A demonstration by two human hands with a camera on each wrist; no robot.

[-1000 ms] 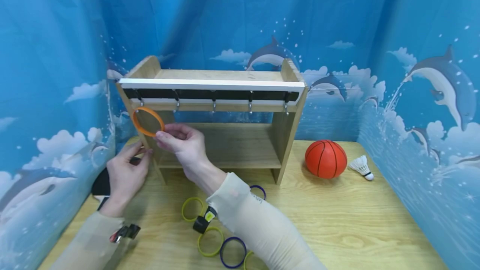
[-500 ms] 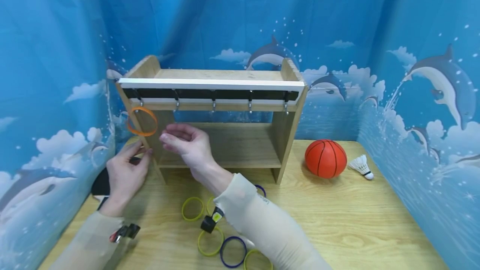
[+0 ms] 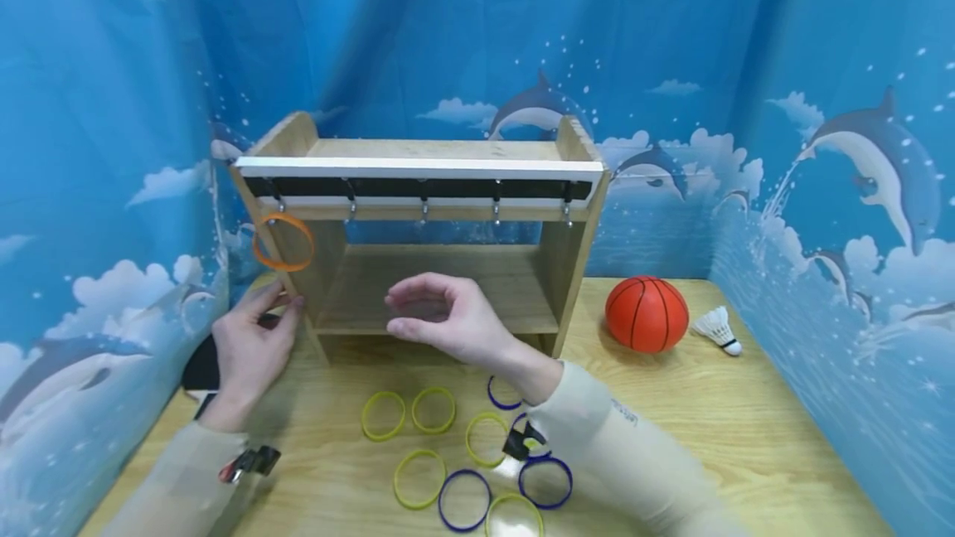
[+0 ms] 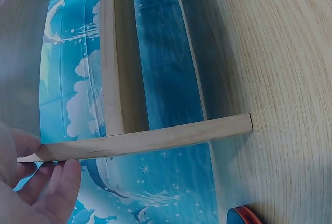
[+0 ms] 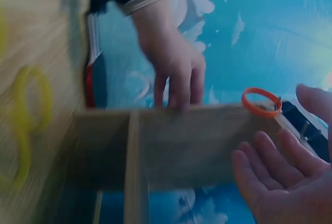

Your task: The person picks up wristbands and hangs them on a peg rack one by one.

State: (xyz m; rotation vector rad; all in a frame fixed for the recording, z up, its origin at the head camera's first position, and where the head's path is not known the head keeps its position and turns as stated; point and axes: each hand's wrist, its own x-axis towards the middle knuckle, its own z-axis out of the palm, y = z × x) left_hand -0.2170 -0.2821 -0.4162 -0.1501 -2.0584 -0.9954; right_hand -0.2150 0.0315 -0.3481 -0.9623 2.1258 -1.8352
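Observation:
An orange ring (image 3: 289, 268) hangs from the leftmost hook of a small wooden shelf (image 3: 477, 259). Several metal hooks line the black strip under the shelf's white front board. My left hand (image 3: 254, 338) grips the front edge of the shelf's left side panel; the left wrist view has its thumb and fingers (image 4: 65, 185) on opposite sides of the wood. In front of the lower board, my right hand (image 3: 455, 321) hovers with relaxed, spread fingers and nothing in them. The right wrist view places the ring (image 5: 259, 112) just beyond those fingertips.
Several yellow rings (image 3: 403, 501) and purple rings (image 3: 445, 512) lie on the table before the shelf. To its right sit a red ball (image 3: 647, 315) and a shuttlecock (image 3: 718, 328). A paddle (image 3: 200, 363) lies behind my left hand. Dolphin-print curtains enclose the table.
My right hand has let go of the orange ring, which now hangs from the hook, and has drawn away right and downward. My left hand has stayed on the side panel.

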